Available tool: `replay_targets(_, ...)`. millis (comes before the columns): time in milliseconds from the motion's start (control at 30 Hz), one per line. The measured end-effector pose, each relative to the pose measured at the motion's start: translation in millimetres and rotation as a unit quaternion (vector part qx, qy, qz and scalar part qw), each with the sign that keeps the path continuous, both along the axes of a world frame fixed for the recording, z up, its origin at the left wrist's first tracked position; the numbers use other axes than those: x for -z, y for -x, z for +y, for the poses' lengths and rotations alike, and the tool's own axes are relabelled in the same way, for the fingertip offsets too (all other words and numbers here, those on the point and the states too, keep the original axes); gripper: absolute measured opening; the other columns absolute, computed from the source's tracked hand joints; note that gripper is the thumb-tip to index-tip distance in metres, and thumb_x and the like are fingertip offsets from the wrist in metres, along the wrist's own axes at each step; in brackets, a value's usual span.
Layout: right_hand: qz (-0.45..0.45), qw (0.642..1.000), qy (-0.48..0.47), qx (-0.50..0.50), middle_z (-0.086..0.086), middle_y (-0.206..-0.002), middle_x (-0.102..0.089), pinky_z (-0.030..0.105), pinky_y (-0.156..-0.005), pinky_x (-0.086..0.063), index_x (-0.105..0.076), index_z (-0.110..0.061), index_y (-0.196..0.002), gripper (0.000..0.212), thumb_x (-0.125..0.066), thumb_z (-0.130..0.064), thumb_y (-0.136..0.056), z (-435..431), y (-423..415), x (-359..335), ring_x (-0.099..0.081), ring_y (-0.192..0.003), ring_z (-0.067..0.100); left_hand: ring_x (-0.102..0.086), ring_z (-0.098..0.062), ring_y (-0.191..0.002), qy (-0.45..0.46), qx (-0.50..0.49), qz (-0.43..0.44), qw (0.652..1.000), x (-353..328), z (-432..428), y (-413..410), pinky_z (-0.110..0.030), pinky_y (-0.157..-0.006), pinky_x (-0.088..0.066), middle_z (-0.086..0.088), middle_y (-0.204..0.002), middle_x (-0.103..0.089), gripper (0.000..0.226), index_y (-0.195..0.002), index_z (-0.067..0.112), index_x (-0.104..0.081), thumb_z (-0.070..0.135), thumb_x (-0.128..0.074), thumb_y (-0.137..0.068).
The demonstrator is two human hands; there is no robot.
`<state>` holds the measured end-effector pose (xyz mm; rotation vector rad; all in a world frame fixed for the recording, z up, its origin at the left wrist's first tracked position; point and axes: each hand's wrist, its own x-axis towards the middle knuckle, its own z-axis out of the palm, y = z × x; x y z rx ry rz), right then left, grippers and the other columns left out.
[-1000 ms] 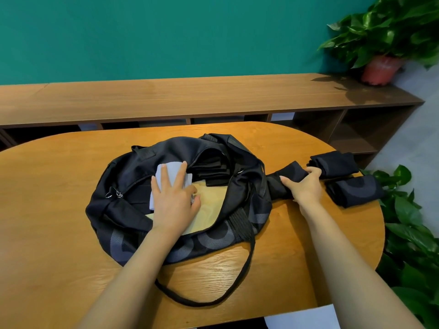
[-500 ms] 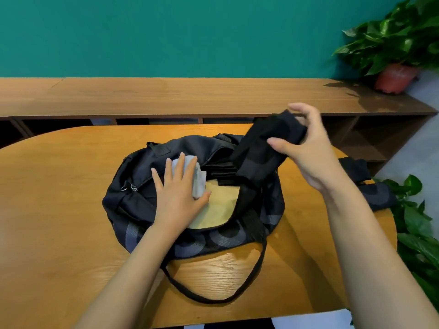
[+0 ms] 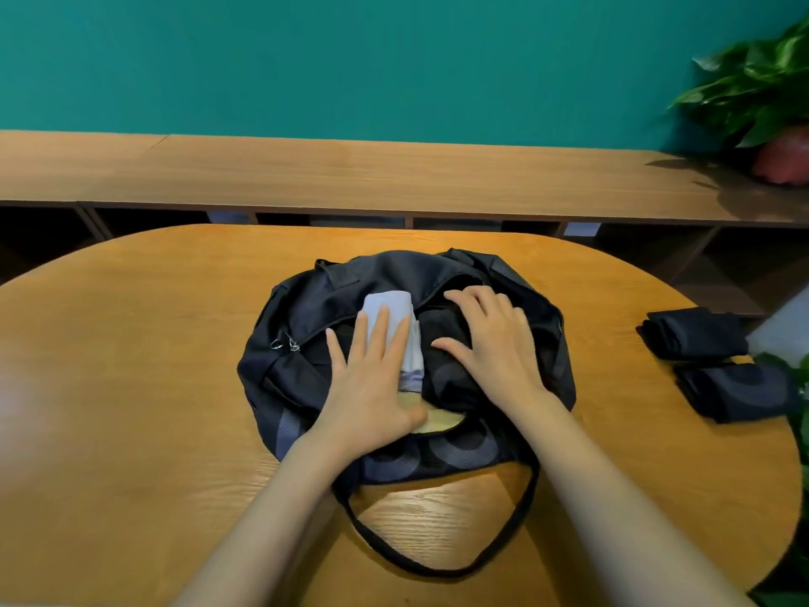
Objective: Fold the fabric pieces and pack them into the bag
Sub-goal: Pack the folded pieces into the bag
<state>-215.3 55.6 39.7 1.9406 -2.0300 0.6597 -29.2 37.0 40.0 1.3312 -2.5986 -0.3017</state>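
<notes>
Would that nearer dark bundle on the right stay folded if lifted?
Probably floppy: the nearer dark bundle looks like soft cloth with rounded folds. It may fall open unless gripped across its layers. Lying flat, it likely won't roll.

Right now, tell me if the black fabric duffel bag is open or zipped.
Open. The black fabric duffel bag gapes on top; left hand presses a pale lilac folded cloth inside, right hand a black folded piece.

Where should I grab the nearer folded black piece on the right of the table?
Pinch the nearer folded black piece across its narrow middle, from above with the right hand. It lies flat as a long bundle, so the folds probably stay together.
</notes>
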Motion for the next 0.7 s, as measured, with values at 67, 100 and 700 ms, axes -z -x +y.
replay_targets(67,-0.060,0.996,0.066,-0.010,0.000,-0.125,-0.056,0.035,-0.090,-0.039,-0.055,-0.018,-0.130,0.043,-0.054,-0.044,-0.096,16.2,5.7,3.1,-0.050,-0.114,0.019,0.026,-0.018,-0.146,0.026,0.039,0.037,0.998,-12.0,3.3,5.4,-0.048,-0.108,0.030,0.003,-0.163,0.017,0.089,-0.156,0.026,0.000,0.058,-0.028,-0.078)
replay_targets(100,-0.083,0.993,0.079,-0.012,-0.001,-0.125,-0.058,0.034,-0.095,-0.037,-0.056,-0.017,-0.128,0.039,-0.045,-0.042,-0.100,25.7,9.4,5.0,-0.050,-0.117,0.018,0.023,-0.016,-0.147,0.042,0.064,0.043,0.996,-16.8,4.2,10.8,-0.045,-0.107,0.033,0.004,-0.163,0.013,0.085,-0.157,0.025,-0.005,0.058,-0.019,-0.079)
replay_targets(700,0.145,0.971,-0.174,-0.082,-0.006,-0.148,-0.047,0.063,-0.117,-0.005,-0.054,-0.024,-0.138,0.068,-0.019,-0.067,-0.099,91.0,44.4,43.6,-0.016,-0.150,0.026,0.006,-0.034,-0.150,0.160,0.115,-0.202,0.959,8.7,-12.6,41.7,-0.071,-0.107,0.016,0.006,-0.164,-0.004,0.085,-0.155,0.037,-0.006,0.078,-0.005,-0.081)
